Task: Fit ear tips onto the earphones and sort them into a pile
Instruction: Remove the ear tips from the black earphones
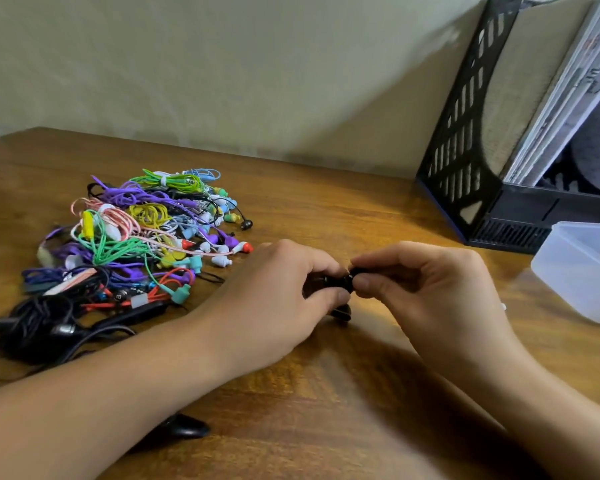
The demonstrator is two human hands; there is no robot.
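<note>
**Fitting in progress: one black earphone in hand, a large pile at the left**

Your forearms are filling the foreground, and beneath the left one a dark rounded object [184, 426] is lying on the table [326, 393]; what it is cannot be told. Beyond them, your left hand [274, 296] is pinching a black earphone [329, 284] while your right hand [426, 282] is pinching what appears to be its ear tip [355, 273], the two hands meeting at the centre. Whether the tip is seated yet cannot be told. Another dark piece [342, 311] is hanging just below your hands. To the left, the pile of earphones [136, 244] is lying in many colours, several already wearing tips, which suggests the task is well along. At the right, a translucent container [582, 271] is standing near a black file holder [465, 150]; its contents are hidden, so how much is left cannot be judged.
</note>
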